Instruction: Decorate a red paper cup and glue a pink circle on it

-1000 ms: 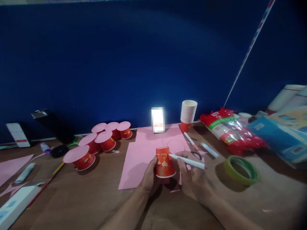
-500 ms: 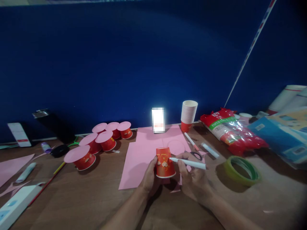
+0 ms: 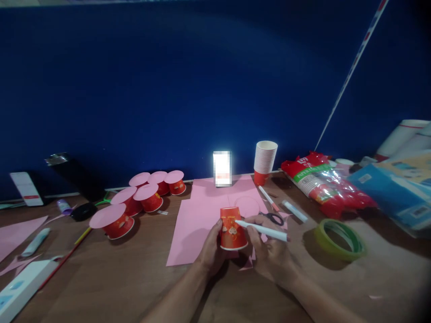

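A red paper cup (image 3: 233,233) with printed faces is upside down in my left hand (image 3: 212,249), whose fingers close round its left side. In my right hand (image 3: 271,251) is a white marker (image 3: 264,230), its tip at the cup's printed front. I cannot tell whether the tip touches. Beneath both hands lie pink paper sheets (image 3: 191,229); a circle is drawn on one. Scissors (image 3: 276,218) rest just beyond my right hand, partly hidden by it.
Several red cups topped with pink paper discs (image 3: 107,216) stand at left. Behind are a lit phone (image 3: 222,170) and a cup stack (image 3: 264,159). To the right lie a glue stick (image 3: 294,211), green tape (image 3: 340,240) and a bag of cups (image 3: 326,184). A power strip (image 3: 25,285) sits front left.
The marker tip has shifted slightly left and up across the cup's front. The cup has moved a little to the right in my left hand.
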Demonstrator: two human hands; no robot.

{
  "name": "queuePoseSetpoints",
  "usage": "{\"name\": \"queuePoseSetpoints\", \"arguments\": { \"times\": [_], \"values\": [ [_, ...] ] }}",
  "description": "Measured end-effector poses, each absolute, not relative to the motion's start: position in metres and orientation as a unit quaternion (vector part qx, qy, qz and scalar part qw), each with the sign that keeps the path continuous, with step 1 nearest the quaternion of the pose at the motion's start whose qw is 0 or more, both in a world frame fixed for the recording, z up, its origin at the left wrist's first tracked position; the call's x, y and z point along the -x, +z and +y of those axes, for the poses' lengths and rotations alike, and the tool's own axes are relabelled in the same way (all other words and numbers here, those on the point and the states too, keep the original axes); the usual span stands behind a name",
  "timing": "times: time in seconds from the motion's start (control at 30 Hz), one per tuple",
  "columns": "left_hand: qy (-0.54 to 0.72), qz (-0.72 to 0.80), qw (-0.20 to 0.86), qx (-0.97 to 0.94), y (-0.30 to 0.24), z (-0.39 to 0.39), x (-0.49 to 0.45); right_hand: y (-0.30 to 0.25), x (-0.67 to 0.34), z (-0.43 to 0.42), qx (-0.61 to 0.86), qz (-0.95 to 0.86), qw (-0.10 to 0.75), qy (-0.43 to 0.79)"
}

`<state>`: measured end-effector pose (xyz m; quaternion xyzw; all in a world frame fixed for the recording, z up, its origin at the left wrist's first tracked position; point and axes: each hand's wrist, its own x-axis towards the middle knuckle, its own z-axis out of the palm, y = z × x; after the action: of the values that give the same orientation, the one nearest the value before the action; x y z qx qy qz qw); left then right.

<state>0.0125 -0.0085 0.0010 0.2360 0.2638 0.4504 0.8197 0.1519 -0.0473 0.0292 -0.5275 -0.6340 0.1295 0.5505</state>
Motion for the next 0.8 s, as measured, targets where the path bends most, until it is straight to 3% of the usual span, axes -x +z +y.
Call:
{"name": "queuePoseSetpoints", "arguments": {
  "times": [0.8],
  "values": [
    [0.45,0.192,0.843,-0.223,-0.0055,-0.0074,-0.0108,0.0292,-0.1565,-0.0448,0.522,-0.649,0.537,0.135]
  ]
}}
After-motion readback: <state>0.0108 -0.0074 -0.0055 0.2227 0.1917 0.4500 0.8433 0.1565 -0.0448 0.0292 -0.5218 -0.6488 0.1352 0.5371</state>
